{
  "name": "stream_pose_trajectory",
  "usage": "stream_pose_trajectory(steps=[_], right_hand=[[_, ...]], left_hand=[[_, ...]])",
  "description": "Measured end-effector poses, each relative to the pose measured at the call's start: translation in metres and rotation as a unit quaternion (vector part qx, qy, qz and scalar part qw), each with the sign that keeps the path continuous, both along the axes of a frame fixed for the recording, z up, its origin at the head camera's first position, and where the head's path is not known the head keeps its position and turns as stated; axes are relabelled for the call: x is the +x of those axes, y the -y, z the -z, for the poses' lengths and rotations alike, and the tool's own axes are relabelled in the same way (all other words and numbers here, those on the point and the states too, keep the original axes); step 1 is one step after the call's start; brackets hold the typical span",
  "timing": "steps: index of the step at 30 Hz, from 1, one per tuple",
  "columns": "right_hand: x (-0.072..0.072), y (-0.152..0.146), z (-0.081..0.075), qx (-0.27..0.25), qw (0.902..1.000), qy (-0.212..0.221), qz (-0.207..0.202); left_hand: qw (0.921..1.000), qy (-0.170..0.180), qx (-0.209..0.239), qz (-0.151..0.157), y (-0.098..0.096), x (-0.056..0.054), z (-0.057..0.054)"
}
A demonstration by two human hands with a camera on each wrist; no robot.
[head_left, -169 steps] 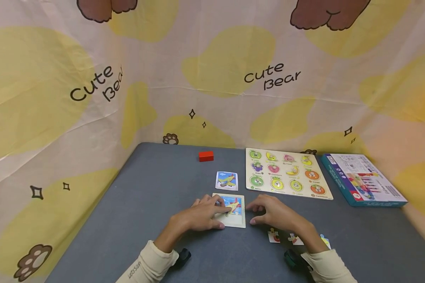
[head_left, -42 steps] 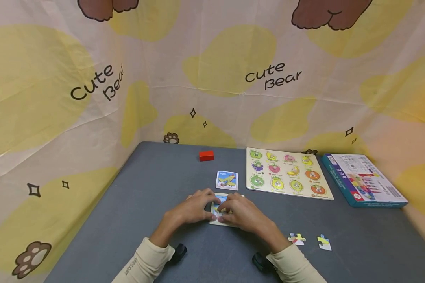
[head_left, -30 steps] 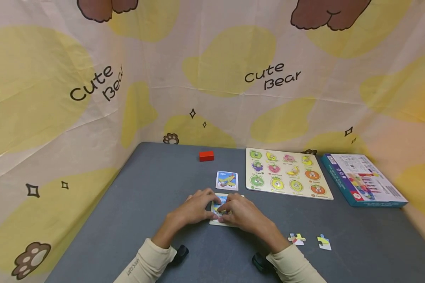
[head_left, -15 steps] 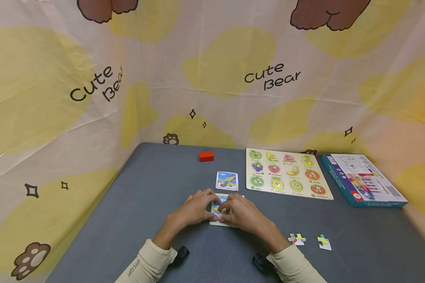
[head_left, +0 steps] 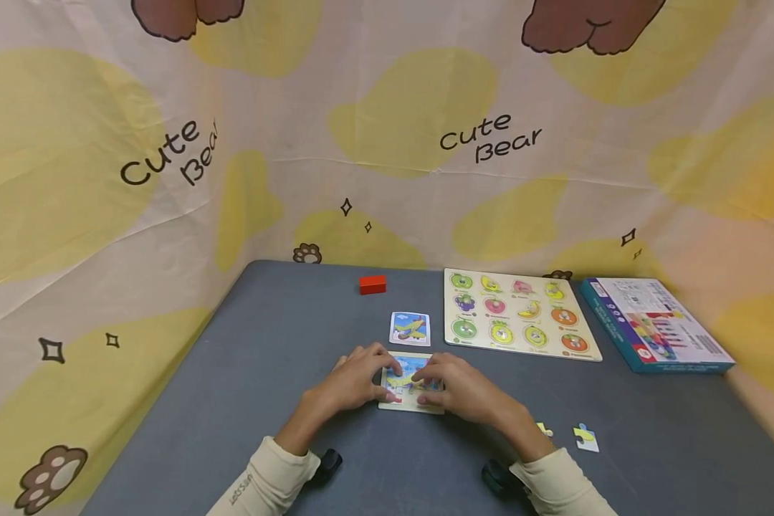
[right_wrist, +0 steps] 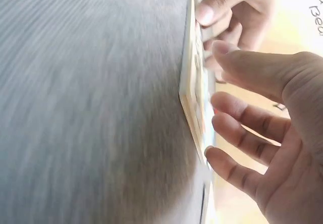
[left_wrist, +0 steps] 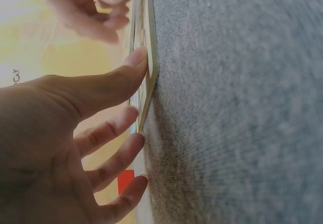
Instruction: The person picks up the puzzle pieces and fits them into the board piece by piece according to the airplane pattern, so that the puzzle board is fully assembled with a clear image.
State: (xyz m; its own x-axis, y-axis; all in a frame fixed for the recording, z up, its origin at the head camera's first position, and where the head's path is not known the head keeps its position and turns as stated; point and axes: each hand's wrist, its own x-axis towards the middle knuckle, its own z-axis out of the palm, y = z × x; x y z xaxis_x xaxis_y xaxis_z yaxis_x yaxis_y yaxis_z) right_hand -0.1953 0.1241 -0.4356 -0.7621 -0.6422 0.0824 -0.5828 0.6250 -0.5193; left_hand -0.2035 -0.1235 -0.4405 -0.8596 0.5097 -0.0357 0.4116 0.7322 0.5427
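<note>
A small wooden jigsaw board (head_left: 396, 407) with an airplane picture lies on the dark tabletop in the head view. The thumb of my left hand (head_left: 355, 383) rests on its near left part, and the other fingers reach over its left side. My right hand (head_left: 467, 390) hovers over or lightly touches the right part of the board, fingers loosely bent and thumb apart from them. In the right wrist view nothing shows between the right hand's (right_wrist: 267, 133) thumb and fingers. Two loose jigsaw pieces lie right: a yellow-and-blue piece (head_left: 585, 438) and another piece (head_left: 545, 429) partly behind my right forearm.
Behind the board lies an airplane picture card (head_left: 410, 329). A red block (head_left: 372, 285) sits farther back. To the right are a fruit puzzle board (head_left: 522, 345) and a flat teal-edged box (head_left: 658, 326). Printed curtain walls (head_left: 387, 86) stand behind the table.
My right hand has drawn back rightward from the board's middle, showing more of the picture. Earliest, three loose pieces lay right; the red-marked one is gone from there. The left hand has stayed put lately.
</note>
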Motion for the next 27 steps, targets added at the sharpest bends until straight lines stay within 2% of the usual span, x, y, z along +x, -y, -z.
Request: stream_pose_trajectory(steps=[8,17,27], right_hand=[[0.009,-0.038,0.001,0.018,0.9987,0.028,0.039],[0.025,-0.087,0.005,0.021,0.9981,0.018,0.056],[0.041,-0.128,-0.004,0.044,0.9925,0.063,0.095]], left_hand=[[0.9999,0.012,-0.006,-0.008,-0.001,0.001,0.000],[0.9999,0.009,-0.004,-0.005,0.000,0.000,-0.002],[1.0000,0.008,0.002,-0.006,0.002,0.000,0.001]])
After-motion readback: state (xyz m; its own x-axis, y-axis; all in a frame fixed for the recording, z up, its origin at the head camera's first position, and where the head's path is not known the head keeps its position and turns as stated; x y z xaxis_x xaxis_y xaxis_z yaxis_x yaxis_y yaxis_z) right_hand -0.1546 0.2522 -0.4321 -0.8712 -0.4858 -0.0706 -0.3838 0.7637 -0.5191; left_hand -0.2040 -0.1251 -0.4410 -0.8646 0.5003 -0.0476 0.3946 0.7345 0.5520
